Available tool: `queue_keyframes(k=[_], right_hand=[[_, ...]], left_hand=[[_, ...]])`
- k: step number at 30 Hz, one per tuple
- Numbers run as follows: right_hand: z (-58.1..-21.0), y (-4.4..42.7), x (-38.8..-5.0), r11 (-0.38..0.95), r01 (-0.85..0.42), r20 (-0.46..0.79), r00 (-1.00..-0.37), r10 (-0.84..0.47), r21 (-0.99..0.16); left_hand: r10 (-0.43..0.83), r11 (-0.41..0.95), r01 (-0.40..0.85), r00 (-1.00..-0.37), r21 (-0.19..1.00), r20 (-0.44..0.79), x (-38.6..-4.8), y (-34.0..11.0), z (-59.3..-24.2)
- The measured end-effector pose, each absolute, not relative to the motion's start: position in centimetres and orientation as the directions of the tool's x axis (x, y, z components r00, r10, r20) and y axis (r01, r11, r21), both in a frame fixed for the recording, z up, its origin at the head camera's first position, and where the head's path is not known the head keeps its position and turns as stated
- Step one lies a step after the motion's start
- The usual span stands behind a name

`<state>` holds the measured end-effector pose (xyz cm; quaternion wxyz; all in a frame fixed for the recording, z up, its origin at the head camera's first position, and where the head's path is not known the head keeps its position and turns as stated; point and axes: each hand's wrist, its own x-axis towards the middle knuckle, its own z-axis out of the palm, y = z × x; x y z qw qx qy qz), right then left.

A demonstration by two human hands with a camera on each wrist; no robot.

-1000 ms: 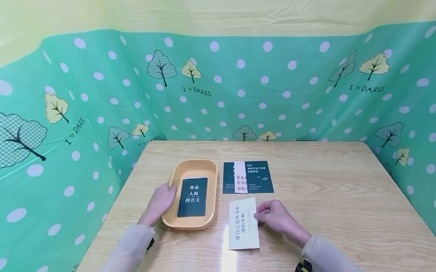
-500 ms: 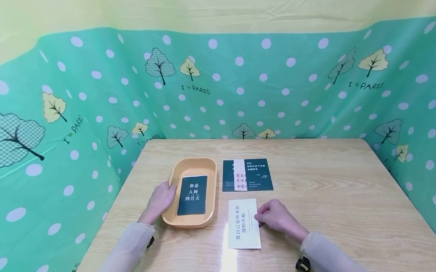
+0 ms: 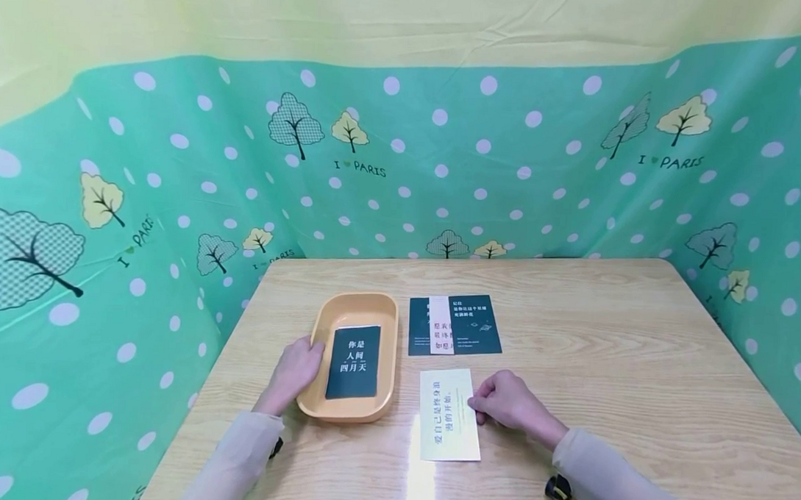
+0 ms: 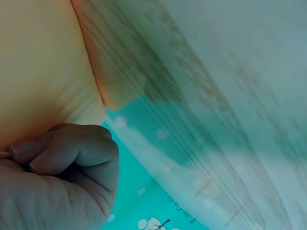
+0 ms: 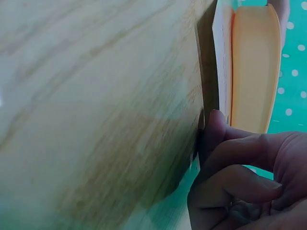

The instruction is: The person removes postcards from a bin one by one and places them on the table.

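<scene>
My left hand (image 3: 297,371) grips the left rim of a yellow-orange plastic tray (image 3: 389,345). Its curled fingers on the rim also show in the left wrist view. A dark green card with white Chinese lettering (image 3: 354,362) lies in the tray, with a pale edge showing behind it. To the tray's right, my right hand (image 3: 509,402) pinches the right edge of a white postcard with Chinese lettering (image 3: 448,417). In the right wrist view, the thumb and fingers (image 5: 216,124) meet at the postcard's edge (image 5: 219,62), and a dark gap shows between postcard and tabletop.
Behind the postcard, dark green cards (image 3: 476,326) lie on the wooden table (image 3: 602,345), with a pale pink strip or card (image 3: 440,325) across them. A polka-dotted green and yellow cloth (image 3: 483,164) hangs around the back and sides.
The white postcard's right side has tipped down, so it lies flatter, and it has shifted slightly toward the front. My right hand moved with it. The left hand and tray stay put.
</scene>
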<state>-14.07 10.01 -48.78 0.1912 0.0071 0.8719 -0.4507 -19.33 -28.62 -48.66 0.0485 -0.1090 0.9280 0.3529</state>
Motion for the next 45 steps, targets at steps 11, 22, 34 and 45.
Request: queue_keyframes(k=[11,22,34,45], right_hand=[[-48.6,10.3,-14.2,0.632,0.157,-0.354,-0.914,-0.198,-0.759],[-46.7,10.5,-12.7,0.741,-0.146,-0.195,-0.915,-0.352,-0.655],[-46.8,11.6,-9.7,0.691,-0.486,-0.069,-0.79,-0.61,-0.535],[-47.4,11.2,-9.4,0.696,-0.464,-0.091,-0.794,-0.602,-0.548]], left_hand=[[-0.169,0.74,-0.229,-0.973,0.632,-0.155,-19.3,-28.6,-48.6],[-0.159,0.757,-0.212,-0.977,0.618,-0.14,-19.4,-28.7,-48.4],[-0.169,0.737,-0.231,-0.973,0.635,-0.158,-19.4,-28.5,-48.5],[-0.176,0.735,-0.239,-0.971,0.634,-0.161,-19.2,-28.5,-48.5]])
